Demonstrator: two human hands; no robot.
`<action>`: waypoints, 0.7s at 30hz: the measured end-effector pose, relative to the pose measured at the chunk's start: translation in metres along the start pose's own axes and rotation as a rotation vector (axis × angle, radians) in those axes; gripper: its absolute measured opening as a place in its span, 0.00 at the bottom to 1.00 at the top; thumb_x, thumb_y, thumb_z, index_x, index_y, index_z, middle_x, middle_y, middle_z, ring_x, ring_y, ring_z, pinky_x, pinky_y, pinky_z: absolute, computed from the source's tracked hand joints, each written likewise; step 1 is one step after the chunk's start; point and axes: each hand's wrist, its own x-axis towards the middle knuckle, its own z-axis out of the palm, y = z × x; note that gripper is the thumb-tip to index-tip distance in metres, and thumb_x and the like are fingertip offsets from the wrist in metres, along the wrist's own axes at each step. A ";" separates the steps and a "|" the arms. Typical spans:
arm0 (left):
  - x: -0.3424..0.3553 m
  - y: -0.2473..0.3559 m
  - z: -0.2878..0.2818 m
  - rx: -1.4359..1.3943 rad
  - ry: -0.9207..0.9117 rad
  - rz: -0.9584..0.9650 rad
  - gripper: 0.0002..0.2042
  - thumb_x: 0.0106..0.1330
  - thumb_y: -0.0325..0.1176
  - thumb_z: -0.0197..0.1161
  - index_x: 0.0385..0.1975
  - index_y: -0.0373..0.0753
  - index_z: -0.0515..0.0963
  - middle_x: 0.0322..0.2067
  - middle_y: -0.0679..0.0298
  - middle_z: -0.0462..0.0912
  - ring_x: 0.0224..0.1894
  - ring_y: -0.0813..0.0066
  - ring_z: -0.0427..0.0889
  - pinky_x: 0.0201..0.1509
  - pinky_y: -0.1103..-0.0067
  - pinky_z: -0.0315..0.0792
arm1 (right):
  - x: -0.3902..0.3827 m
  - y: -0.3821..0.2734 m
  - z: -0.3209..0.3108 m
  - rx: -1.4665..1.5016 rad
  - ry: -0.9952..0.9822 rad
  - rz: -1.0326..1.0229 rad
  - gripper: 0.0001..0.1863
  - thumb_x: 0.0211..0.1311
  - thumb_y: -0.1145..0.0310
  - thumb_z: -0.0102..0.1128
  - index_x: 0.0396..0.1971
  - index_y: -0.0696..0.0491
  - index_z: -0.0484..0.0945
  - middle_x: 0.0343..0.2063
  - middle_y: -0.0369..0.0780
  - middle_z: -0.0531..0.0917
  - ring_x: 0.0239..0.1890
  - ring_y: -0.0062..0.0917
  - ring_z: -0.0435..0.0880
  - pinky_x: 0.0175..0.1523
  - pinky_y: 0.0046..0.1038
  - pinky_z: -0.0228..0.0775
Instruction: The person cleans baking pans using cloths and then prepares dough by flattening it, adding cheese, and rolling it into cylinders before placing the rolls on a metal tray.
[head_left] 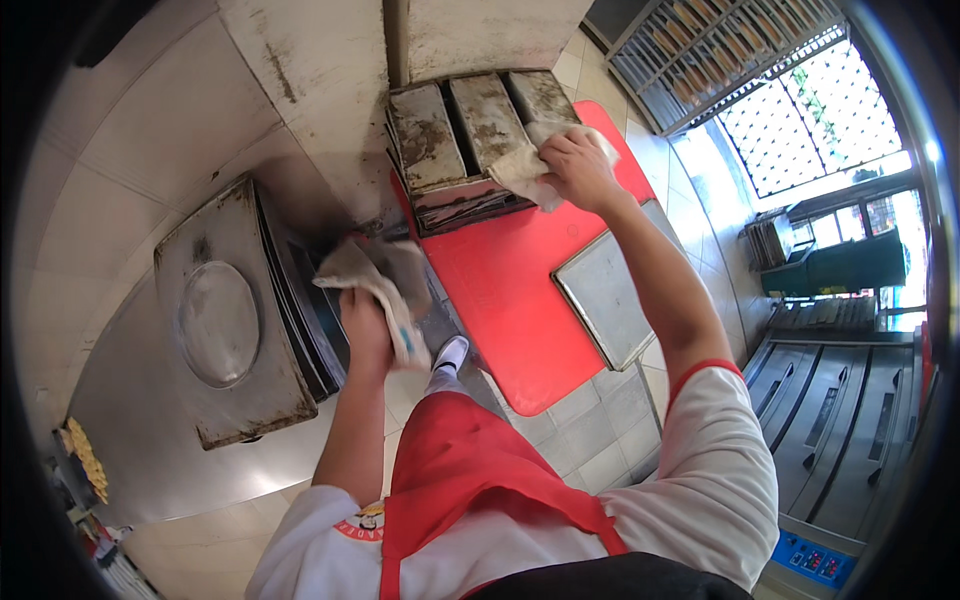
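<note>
Two hands grip cloths: right hand fingers clamp a pale rag on the blackened three-slot loaf tin over the red board; left hand fingers clutch a grey cloth beside stacked dark trays

Red mat on tiled floor, bearing a set of worn loaf tins at its far end. Right hand presses a cloth on the tins' right end; left hand (left of the mat) grips a grey rag against stacked trays.
</note>
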 end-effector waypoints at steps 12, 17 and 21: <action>0.130 0.000 0.193 1.774 -0.858 1.536 0.23 0.67 0.46 0.67 0.52 0.32 0.85 0.57 0.52 0.81 0.61 0.51 0.76 0.70 0.60 0.68 | -0.377 -0.270 -0.195 0.151 0.064 1.193 0.20 0.47 0.70 0.80 0.41 0.56 0.82 0.40 0.45 0.80 0.47 0.48 0.77 0.54 0.45 0.70; 0.139 0.018 0.181 1.623 -0.780 1.391 0.14 0.57 0.33 0.68 0.42 0.35 0.84 0.51 0.53 0.84 0.58 0.48 0.77 0.67 0.58 0.70 | -0.488 -0.470 -0.151 -0.006 0.202 1.935 0.22 0.46 0.68 0.83 0.39 0.58 0.82 0.41 0.47 0.80 0.47 0.47 0.78 0.52 0.43 0.72; 0.126 0.037 0.198 1.544 -0.773 1.465 0.18 0.59 0.37 0.71 0.45 0.34 0.82 0.50 0.50 0.83 0.57 0.46 0.77 0.64 0.56 0.71 | -0.547 -0.661 -0.121 -0.088 0.231 2.507 0.23 0.47 0.66 0.84 0.41 0.60 0.84 0.43 0.49 0.81 0.50 0.48 0.80 0.54 0.42 0.73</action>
